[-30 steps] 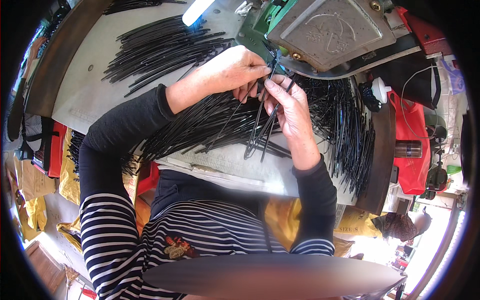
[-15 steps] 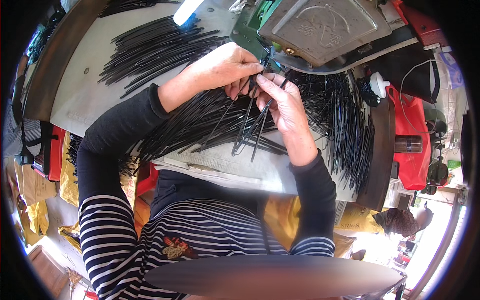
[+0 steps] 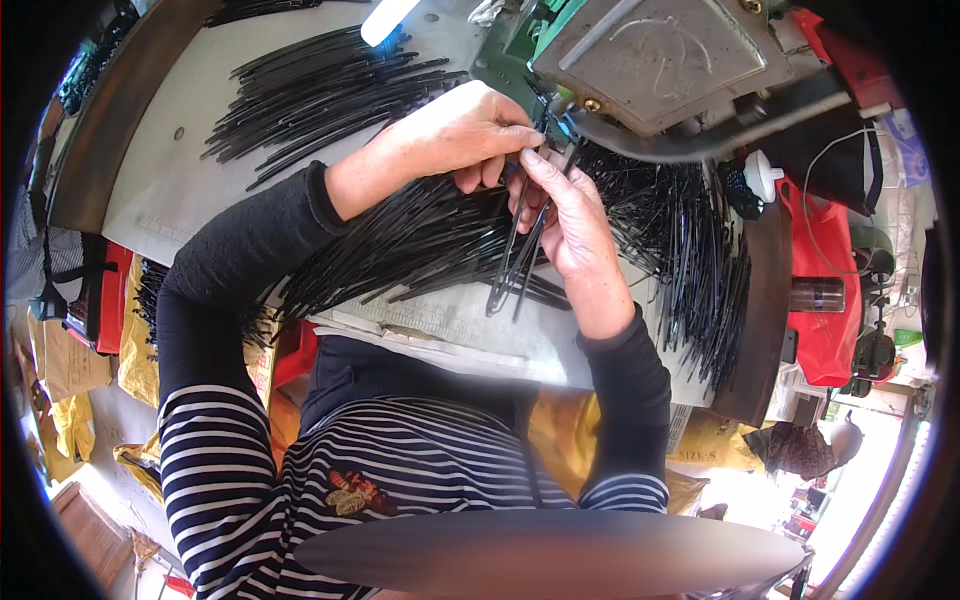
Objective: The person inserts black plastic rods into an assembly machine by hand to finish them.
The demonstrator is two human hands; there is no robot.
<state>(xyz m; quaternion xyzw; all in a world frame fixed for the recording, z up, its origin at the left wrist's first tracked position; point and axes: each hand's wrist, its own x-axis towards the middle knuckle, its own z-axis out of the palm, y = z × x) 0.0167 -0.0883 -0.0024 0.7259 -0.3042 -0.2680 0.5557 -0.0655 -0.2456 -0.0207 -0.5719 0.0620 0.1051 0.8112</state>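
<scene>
Thin black straps (image 3: 497, 287) hang as a narrow loop with loose ends from my right hand (image 3: 577, 228), pinched between its thumb and fingers. My left hand (image 3: 455, 125) reaches in from the left with thumb and forefinger closed on the upper end of a strap, touching the right thumb tip. Both hands meet just in front of a green machine with a grey metal cover (image 3: 660, 65). Below and left of them lies a spread pile of similar black straps (image 3: 400, 245). Part of the strap between the fingers is hidden.
Another bundle of black straps (image 3: 320, 95) lies at the far left of the pale worktable (image 3: 150, 190). A tangled heap (image 3: 700, 280) hangs toward the right edge. A white lamp (image 3: 388, 20) stands at the back. A red bag (image 3: 825, 300) is beyond the brown table rim.
Both hands have shifted slightly right, the hanging strap loop with them. A thin strand that trailed below my left hand no longer shows there. The view has also shifted a little.
</scene>
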